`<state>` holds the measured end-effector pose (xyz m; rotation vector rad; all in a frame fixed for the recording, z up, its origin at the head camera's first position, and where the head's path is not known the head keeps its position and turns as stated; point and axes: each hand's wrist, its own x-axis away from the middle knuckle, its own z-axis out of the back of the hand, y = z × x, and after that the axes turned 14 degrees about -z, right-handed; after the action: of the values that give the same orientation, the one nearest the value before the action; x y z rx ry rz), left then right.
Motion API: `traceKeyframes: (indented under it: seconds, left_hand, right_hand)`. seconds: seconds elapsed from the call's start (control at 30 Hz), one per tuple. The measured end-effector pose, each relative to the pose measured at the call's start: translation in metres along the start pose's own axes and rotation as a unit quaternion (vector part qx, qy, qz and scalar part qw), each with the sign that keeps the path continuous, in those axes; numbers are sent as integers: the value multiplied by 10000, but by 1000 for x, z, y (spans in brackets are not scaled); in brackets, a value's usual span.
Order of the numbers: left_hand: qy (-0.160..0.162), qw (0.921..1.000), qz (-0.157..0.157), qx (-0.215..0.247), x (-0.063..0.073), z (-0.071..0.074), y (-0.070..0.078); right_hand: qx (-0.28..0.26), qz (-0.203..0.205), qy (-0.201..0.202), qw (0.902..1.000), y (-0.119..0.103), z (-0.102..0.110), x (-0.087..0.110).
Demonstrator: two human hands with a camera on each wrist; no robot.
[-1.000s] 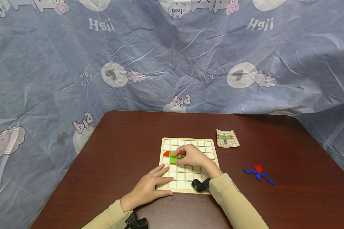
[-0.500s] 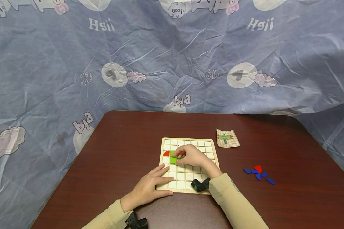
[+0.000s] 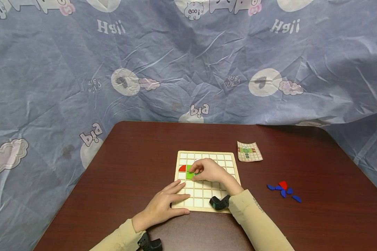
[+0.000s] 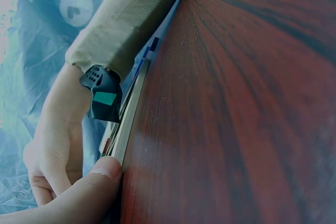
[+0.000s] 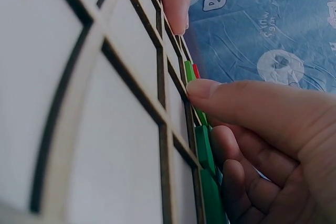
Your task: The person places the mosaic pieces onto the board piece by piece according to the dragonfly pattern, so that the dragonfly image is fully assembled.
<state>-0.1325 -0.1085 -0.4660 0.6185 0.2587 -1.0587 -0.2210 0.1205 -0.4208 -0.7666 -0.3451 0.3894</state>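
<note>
The wooden grid board [image 3: 204, 209] lies on the table, its cells mostly white. My left hand [image 3: 164, 205] rests on its near left corner with fingers spread; the thumb [image 4: 107, 167] lies against the board's edge in the left wrist view. With thumb and index finger, my right hand [image 3: 209, 169] pinches a light green square tile [image 3: 190, 175] in the left part of the grid. Another light green tile sits just beyond it, beside a red quarter-circle tile [image 3: 182, 168]. Darker green tiles [image 5: 211, 195] lie under the right hand's curled fingers, mostly hidden in the head view.
To the right on the brown table [image 3: 138, 157] lie several loose blue pieces [image 3: 296, 198] and a red piece [image 3: 282, 184]. A small pattern card [image 3: 250, 152] with a green and brown figure lies beyond the board's right side. Patterned blue fabric [image 3: 188, 62] hangs behind the table.
</note>
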Motion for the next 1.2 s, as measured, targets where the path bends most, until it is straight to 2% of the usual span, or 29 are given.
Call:
traceKeyframes:
  seconds: [0.33,0.63,0.97,1.2]
  left_hand:
    - [19,10000,-7,9,0,0,0]
    - [-9,10000,38,64,1,0,0]
    - [2,10000,53,72,0,0,1]
    - [21,10000,44,30,1,0,1]
  right_hand:
    - [-99,6,-30,9999,0,5,2]
    - [-207,138,123,9996,3,25,14]
    - [46,-78,742,9972,19,57,42]
    - [-230,-243,1147,9928,39,81,66]
